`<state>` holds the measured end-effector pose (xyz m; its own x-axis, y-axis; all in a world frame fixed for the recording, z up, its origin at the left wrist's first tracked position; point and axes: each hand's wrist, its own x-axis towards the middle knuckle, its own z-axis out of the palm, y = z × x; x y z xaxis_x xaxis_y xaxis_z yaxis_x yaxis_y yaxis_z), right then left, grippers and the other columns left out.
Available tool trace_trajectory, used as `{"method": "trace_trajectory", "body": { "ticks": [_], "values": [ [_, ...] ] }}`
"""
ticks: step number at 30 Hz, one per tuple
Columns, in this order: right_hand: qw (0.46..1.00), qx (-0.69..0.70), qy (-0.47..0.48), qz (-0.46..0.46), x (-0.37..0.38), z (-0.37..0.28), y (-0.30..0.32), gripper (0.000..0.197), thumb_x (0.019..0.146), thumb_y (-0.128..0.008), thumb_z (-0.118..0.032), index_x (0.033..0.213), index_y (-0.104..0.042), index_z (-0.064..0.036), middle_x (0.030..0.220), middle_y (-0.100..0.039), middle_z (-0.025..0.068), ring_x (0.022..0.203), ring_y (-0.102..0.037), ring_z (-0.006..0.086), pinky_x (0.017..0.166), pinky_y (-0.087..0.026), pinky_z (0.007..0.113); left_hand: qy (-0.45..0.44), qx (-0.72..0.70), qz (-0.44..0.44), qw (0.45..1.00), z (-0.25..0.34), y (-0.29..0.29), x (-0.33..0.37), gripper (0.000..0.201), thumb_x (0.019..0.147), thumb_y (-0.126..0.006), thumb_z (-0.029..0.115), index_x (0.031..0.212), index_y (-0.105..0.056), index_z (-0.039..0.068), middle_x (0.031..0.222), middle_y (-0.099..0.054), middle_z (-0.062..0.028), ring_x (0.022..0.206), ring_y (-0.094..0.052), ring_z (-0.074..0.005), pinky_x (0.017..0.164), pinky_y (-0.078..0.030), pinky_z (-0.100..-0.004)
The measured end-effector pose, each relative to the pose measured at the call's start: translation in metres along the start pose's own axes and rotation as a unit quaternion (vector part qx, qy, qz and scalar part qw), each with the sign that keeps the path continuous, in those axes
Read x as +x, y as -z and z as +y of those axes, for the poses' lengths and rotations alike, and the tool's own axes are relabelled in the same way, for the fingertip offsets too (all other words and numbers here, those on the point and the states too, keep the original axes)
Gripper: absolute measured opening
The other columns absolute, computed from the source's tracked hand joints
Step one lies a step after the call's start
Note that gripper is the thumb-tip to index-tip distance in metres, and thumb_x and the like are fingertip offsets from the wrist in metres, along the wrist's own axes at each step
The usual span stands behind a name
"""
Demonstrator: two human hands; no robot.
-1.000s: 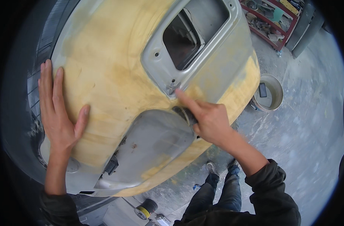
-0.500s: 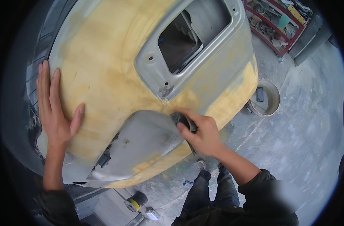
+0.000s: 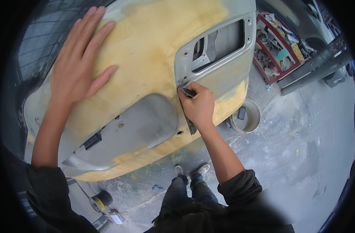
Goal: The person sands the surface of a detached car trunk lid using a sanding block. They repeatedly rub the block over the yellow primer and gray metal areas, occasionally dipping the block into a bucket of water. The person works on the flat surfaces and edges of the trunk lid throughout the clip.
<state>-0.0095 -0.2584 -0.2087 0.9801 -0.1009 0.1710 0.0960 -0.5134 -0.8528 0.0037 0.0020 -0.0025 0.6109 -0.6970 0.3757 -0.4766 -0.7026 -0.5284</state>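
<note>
My right hand (image 3: 200,105) pinches a dark, thin strip (image 3: 192,127), perhaps abrasive sheet though my fingers hide much, at mid-frame. My left hand (image 3: 78,64) lies spread on the yellow-and-grey vehicle panel (image 3: 146,46), upper left. This seems close work beside the grey metal window frame (image 3: 184,64), whose raised edge calls for a firm pinch. A round grey bucket (image 3: 258,112) stands right of centre.
</note>
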Motion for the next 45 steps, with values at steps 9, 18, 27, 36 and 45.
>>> {"method": "trace_trajectory", "body": {
  "ticks": [9, 18, 27, 36, 45],
  "values": [
    [0.988, 0.123, -0.081, -0.034, 0.010, 0.020, 0.012, 0.027, 0.091, -0.084, -0.024, 0.087, -0.075, 0.0010, 0.073, -0.072, 0.0097, 0.066, -0.066, 0.0218, 0.064, -0.051, 0.036, 0.001, -0.002, -0.013, 1.000, 0.006, 0.000, 0.002, 0.077, 0.088, -0.074, 0.047, 0.147, -0.056, 0.001, 0.162, -0.043, -0.0264, 0.154, -0.039, -0.0398, 0.128, -0.031, -0.0513],
    [0.966, -0.055, 0.228, 0.113, 0.010, -0.042, 0.006, 0.046, 0.080, -0.070, 0.010, 0.124, -0.075, -0.0017, 0.110, -0.069, 0.0144, 0.098, -0.070, 0.0338, 0.085, -0.057, 0.039, 0.032, -0.062, 0.065, 0.995, 0.006, -0.008, -0.004, 0.083, 0.081, -0.080, 0.030, 0.155, -0.049, 0.009, 0.169, -0.038, -0.0121, 0.157, -0.034, -0.0292, 0.130, -0.030, -0.0444],
    [0.955, -0.174, 0.236, -0.054, -0.060, 0.023, 0.028, 0.046, 0.080, -0.073, 0.002, 0.124, -0.075, -0.0106, 0.109, -0.067, 0.0056, 0.098, -0.067, 0.0284, 0.079, -0.056, 0.039, 0.041, -0.050, 0.038, 0.997, 0.005, -0.014, -0.002, 0.084, 0.081, -0.081, 0.028, 0.156, -0.047, 0.010, 0.170, -0.037, -0.0099, 0.158, -0.034, -0.0279, 0.131, -0.030, -0.0424],
    [0.979, -0.023, -0.201, 0.032, -0.165, 0.202, 0.111, 0.036, 0.102, -0.067, -0.033, 0.103, -0.068, 0.0033, 0.084, -0.072, 0.0249, 0.077, -0.071, 0.0346, 0.072, -0.052, 0.046, 0.044, 0.001, 0.049, 0.998, 0.007, -0.004, 0.004, 0.076, 0.089, -0.074, 0.024, 0.157, -0.046, 0.008, 0.169, -0.039, -0.0118, 0.157, -0.035, -0.0276, 0.130, -0.030, -0.0434],
    [0.918, 0.156, -0.360, 0.052, -0.133, 0.335, 0.215, 0.033, 0.079, -0.087, -0.002, 0.108, -0.073, 0.0036, 0.096, -0.078, 0.0096, 0.080, -0.073, 0.0168, 0.074, -0.059, 0.033, -0.035, -0.027, -0.114, 0.993, 0.207, -0.121, 0.037, 0.069, 0.097, -0.062, 0.031, 0.156, -0.047, 0.000, 0.170, -0.038, -0.0170, 0.159, -0.032, -0.0307, 0.132, -0.023, -0.0447]
  ]
}}
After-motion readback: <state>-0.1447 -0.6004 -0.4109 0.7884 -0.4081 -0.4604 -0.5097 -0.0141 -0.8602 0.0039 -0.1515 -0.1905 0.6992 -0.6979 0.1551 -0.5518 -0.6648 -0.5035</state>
